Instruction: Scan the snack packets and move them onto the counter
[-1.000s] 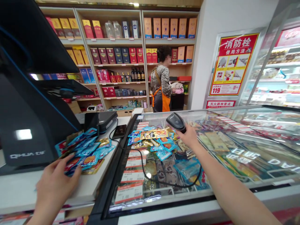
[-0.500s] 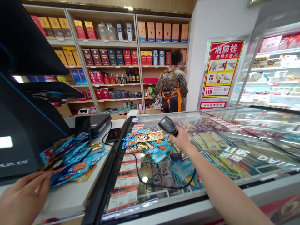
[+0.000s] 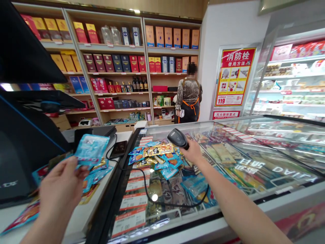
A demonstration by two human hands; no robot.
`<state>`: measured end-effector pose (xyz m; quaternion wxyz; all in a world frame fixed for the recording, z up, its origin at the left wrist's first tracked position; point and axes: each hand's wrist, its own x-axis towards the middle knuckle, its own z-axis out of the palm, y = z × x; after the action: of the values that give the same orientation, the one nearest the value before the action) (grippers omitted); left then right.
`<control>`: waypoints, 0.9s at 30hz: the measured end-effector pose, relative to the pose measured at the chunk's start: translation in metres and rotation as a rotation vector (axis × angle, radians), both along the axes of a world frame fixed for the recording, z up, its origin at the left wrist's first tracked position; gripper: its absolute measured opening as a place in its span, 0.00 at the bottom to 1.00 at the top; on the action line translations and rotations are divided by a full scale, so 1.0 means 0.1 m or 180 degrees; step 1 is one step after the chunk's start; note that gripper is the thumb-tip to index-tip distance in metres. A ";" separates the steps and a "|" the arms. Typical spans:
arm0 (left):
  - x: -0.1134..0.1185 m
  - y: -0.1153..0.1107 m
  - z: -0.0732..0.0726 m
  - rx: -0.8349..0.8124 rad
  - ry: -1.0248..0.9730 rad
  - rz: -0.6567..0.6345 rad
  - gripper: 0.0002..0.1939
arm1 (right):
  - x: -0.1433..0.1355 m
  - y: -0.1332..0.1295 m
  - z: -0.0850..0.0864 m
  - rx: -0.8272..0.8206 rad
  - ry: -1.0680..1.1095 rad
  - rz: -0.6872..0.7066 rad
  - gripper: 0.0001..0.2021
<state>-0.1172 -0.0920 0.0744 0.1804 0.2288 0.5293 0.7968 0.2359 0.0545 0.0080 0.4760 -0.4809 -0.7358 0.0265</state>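
A blue snack packet (image 3: 91, 149) is pinched by its lower edge between the thumb and fingers of my left hand (image 3: 63, 179), raised above the counter. Below and behind it lie more blue and gold snack packets (image 3: 100, 174), partly hidden by the hand. My right hand (image 3: 192, 151) grips the handle of a black barcode scanner (image 3: 177, 138) over the freezer's glass top. Just left of the scanner, a pile of blue and gold packets (image 3: 157, 154) rests on the glass. From the scanner a black cable (image 3: 175, 202) loops across the glass to the counter.
A glass-topped freezer (image 3: 254, 203) stretches to the right, with price labels (image 3: 133, 201) along its left side. A dark register screen (image 3: 27, 44) stands at left; a phone (image 3: 118, 149) lies on the counter. A person in an orange-tied apron (image 3: 189, 98) stands by the back shelves.
My left hand has risen and moved right, lifting a blue packet off the counter pile. The right hand still holds the scanner. The person at the back has turned slightly, one arm lowered.
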 end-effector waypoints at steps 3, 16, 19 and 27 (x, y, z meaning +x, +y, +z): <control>0.50 0.29 0.11 -0.0013 -0.1055 -0.0696 0.10 | -0.01 0.00 0.00 0.0053 0.0048 0.0031 0.10; 0.95 0.90 -0.56 0.0030 -0.1075 -0.1842 0.08 | -0.08 -0.09 0.07 0.0231 0.0282 0.0646 0.07; 0.95 0.86 -0.59 0.0002 -0.1003 -0.1929 0.05 | -0.10 -0.13 0.08 0.0209 0.0248 0.1119 0.08; 0.94 0.82 -0.63 -0.0372 -0.0643 -0.1586 0.11 | -0.21 -0.27 0.11 -0.0112 -0.0029 0.1805 0.09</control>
<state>-0.0234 -0.0099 0.0115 0.4356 0.2604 0.4812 0.7148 0.2153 0.0273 0.0189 0.4379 -0.2642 -0.8425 0.1692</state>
